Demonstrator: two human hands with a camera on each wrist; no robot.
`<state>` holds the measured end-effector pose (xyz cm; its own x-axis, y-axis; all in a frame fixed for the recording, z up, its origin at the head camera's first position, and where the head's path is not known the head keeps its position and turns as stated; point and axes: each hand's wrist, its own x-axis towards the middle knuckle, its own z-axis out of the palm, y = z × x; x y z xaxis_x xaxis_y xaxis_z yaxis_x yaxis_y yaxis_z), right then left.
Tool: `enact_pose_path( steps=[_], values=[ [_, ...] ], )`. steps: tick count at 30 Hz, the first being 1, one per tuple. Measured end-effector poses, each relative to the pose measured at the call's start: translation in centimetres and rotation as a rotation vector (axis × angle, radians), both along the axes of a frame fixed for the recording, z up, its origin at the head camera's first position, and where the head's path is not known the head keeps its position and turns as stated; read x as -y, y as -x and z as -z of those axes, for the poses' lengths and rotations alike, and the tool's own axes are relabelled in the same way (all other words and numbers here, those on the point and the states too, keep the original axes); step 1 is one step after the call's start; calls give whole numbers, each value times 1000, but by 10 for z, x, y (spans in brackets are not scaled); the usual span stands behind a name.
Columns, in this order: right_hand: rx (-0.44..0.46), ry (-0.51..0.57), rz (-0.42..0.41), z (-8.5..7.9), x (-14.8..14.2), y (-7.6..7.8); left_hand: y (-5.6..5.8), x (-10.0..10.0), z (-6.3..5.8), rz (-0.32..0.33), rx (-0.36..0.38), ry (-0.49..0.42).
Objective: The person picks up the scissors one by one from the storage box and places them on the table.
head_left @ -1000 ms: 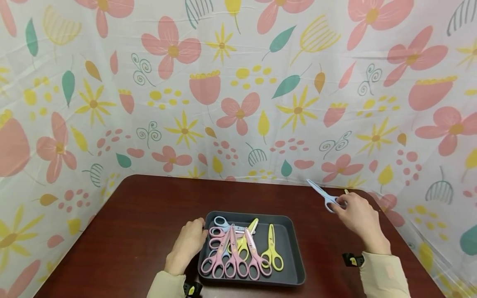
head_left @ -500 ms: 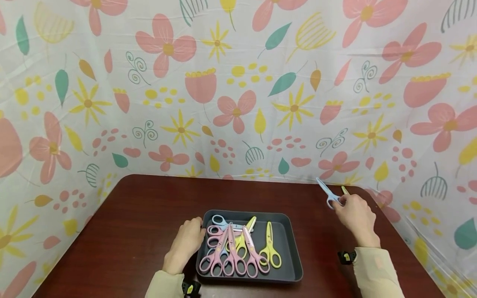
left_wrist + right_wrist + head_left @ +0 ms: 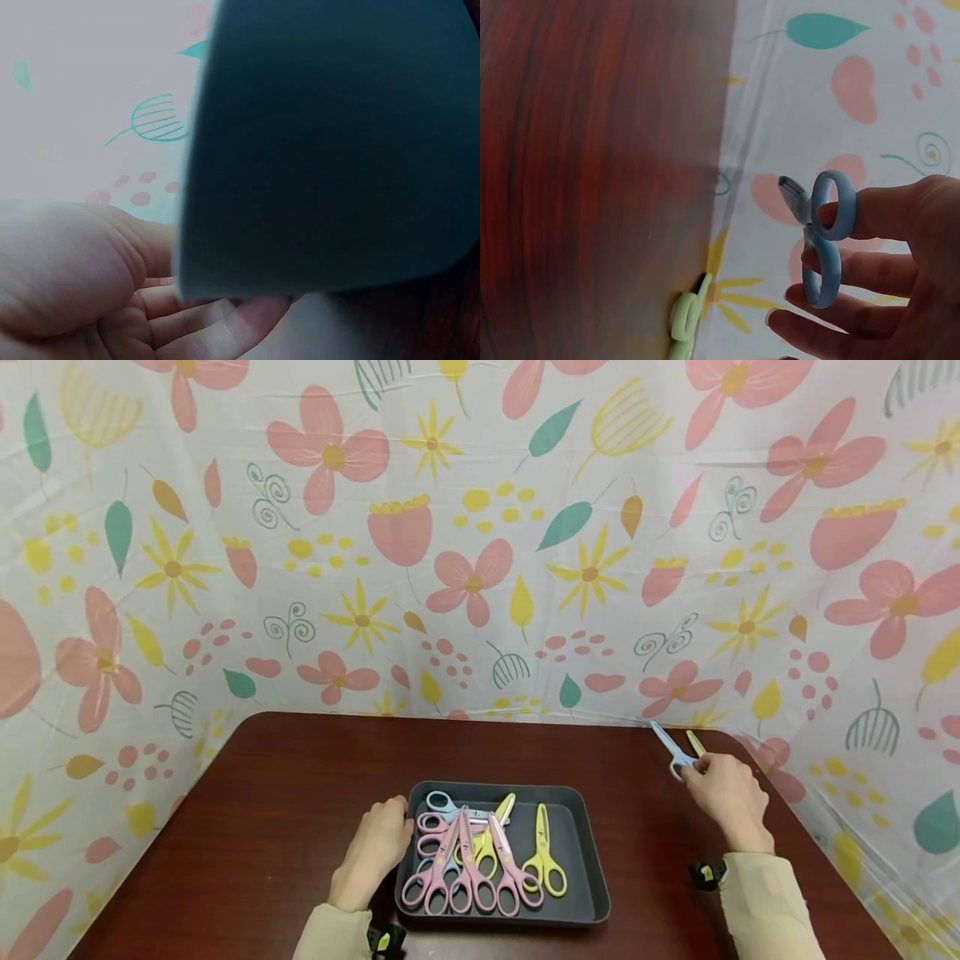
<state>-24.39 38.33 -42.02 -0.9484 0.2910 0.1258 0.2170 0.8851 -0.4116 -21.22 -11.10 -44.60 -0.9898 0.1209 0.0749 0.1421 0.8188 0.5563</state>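
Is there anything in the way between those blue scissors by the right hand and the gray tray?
Nothing visible stands between the blue scissors, held in the right hand, and the tray; only tabletop shows there. The left hand is at the tray's opposite, left side.

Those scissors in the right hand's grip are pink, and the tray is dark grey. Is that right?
Not pink: the right wrist view shows that the scissors in the right hand's grip are light blue. The tray is dark grey.
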Motion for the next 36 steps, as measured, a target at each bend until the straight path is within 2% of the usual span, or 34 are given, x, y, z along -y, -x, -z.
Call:
enact_pose_path(
  steps=[9, 19, 24, 29, 36],
  values=[
    [71, -69, -87, 2, -5, 13, -1, -2, 1, -4, -35, 14],
    [148, -130, -147, -3, -9, 34, -1, -4, -1, -6, 7, 8],
    [215, -164, -171, 2, -9, 42, -3, -4, 0, 8, 5, 4],
    [210, -206, -199, 5, -5, 51, -2, -3, 1, 15, -34, 3],
    [222, -262, -204, 12, -3, 58, -1, -5, 3, 1, -7, -1]
  ],
)
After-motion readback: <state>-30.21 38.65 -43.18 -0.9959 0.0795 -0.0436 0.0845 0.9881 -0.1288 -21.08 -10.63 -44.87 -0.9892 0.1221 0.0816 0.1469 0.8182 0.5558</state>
